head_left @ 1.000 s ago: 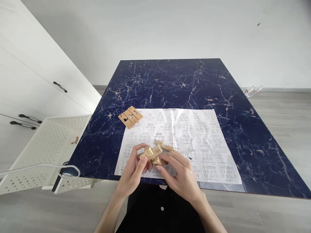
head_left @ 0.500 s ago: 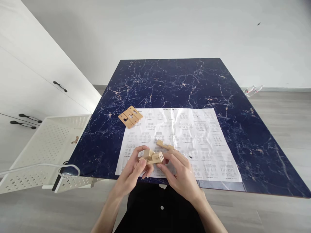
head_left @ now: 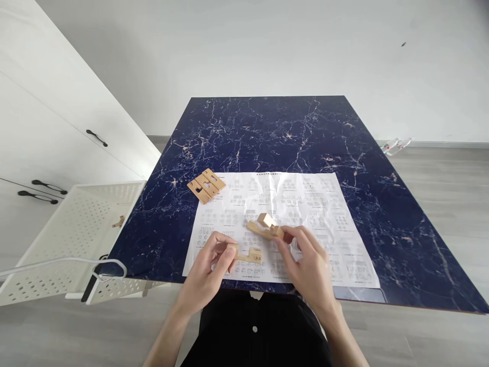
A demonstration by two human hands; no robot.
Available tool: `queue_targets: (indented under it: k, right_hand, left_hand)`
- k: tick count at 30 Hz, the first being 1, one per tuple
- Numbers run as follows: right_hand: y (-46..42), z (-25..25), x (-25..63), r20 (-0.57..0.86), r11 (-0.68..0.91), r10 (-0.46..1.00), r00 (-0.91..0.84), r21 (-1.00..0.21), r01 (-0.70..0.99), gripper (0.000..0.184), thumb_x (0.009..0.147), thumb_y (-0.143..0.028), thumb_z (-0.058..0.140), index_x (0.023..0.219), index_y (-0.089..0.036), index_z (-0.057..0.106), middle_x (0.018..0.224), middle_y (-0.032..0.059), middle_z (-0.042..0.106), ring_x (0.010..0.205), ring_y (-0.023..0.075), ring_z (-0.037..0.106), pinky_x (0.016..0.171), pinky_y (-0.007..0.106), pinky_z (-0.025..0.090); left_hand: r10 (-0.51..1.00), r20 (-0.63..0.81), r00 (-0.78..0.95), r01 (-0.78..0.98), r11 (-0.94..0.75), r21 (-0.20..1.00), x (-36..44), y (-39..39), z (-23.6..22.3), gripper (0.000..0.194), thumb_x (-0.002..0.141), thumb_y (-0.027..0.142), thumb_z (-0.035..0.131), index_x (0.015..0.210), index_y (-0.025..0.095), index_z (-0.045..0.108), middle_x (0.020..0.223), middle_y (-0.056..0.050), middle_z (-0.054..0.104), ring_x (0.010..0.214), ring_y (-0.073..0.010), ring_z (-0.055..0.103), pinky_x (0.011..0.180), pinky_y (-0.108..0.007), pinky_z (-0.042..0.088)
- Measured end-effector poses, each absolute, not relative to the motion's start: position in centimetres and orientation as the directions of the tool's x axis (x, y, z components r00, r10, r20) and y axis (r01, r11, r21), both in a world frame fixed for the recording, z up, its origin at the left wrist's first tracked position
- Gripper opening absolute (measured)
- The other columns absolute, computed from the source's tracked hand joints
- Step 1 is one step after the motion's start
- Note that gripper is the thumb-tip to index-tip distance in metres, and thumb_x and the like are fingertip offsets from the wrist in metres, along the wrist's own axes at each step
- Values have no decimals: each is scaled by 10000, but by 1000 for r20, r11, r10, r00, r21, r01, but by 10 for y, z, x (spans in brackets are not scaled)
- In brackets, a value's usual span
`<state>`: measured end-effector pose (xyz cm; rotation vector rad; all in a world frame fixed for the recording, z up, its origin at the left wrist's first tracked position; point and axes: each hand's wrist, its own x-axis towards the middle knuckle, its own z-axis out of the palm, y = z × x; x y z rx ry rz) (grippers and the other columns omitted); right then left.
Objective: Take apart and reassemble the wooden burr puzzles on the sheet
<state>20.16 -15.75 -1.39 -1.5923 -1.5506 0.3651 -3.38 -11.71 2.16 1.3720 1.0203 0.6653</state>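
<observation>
My left hand [head_left: 208, 265] pinches one end of a notched wooden puzzle piece [head_left: 255, 255], held just above the printed sheet [head_left: 324, 204]. A dark mark like a 3 shows on the piece's raised end. In my right hand [head_left: 308, 257], thumb and fingers grip a second notched wooden block [head_left: 265, 219] by its near end. Just beneath that block, a flatter wooden bar [head_left: 253, 228] lies on the paper; whether the two touch I cannot tell. Several numbered wooden plates [head_left: 206, 186] with cut-out holes rest on the sheet's far left corner.
The dark blue marbled table [head_left: 263, 132] carries the creased sheet along its near edge. A flat transparent or glossy item [head_left: 359, 294] lies at the front edge. To the left stands a white perforated basket [head_left: 76, 219] with a small wooden piece [head_left: 119, 221] in it, beside white cabinets [head_left: 57, 102].
The wooden pieces that were together between my hands are apart. My right hand has carried one block right and away from me, over the bar; my left keeps the other.
</observation>
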Motion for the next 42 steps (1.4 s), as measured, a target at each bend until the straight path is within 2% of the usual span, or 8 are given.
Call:
queue_targets:
  k: [7,13,17,20,23,27,32,42]
  right_hand:
    - [-150,-24,217,309,21,914,261,-681,732,280,1124,-478,578,1089,-229,701,913,74,734,806,244,696,684,367,567]
    - [-151,-27,215,313,104,938,151,-667,738,205,1134,-373,566,1204,-232,697,1041,106,761,944,287,688,793,445,604]
    - [-152,-25,216,305,178,951,45,-663,727,207,1132,-302,567,1301,-250,674,1149,116,750,1023,303,695,858,482,618]
    - [-153,-23,214,296,227,955,-26,-667,709,267,1134,-247,544,1384,-254,639,1214,120,730,1089,299,690,903,482,627]
    - [-153,-23,214,286,256,956,-73,-681,686,303,1133,-213,523,1417,-247,623,1229,123,712,1105,292,687,929,478,628]
    - [-153,-23,214,288,263,955,-73,-709,654,339,1131,-158,457,1412,-255,621,1221,122,705,1106,290,693,924,474,630]
    - [-153,-24,214,285,237,958,-28,-734,636,325,1130,-140,450,1391,-242,614,1210,118,714,1110,282,689,943,471,628]
    - [-154,-25,213,273,231,961,-36,-725,649,319,1129,-165,492,1417,-253,595,1234,120,714,1133,300,687,937,473,630]
  left_hand:
    - [922,-206,326,486,23,874,-12,-107,24,334,1079,563,579,989,243,615,653,35,530,522,-162,426,511,-279,295]
    - [968,-99,232,619,-69,783,-2,-98,14,315,1022,544,676,983,239,608,607,41,554,435,-159,442,468,-253,226]
    - [975,-25,220,639,-125,759,0,-98,13,226,1062,454,628,1130,240,603,643,49,568,444,-160,479,479,-244,245]
    - [966,62,251,672,-220,707,2,-101,12,225,1110,388,541,1283,244,555,836,-9,653,633,-202,632,561,-274,412]
    - [927,201,316,688,-370,624,6,-106,10,382,1094,401,598,1422,239,487,1247,-139,644,1130,-313,690,904,-429,582]
    - [851,239,467,658,-515,549,14,-106,6,780,968,532,796,1575,269,382,1585,-199,467,1504,-430,458,1195,-614,455]
    - [834,201,514,652,-532,540,19,-99,0,803,996,494,781,1620,313,310,1603,-172,503,1518,-413,471,1220,-617,435]
    - [897,223,382,713,-439,547,13,-95,-7,583,1038,368,740,1531,324,432,1455,-110,621,1385,-346,596,1113,-518,570]
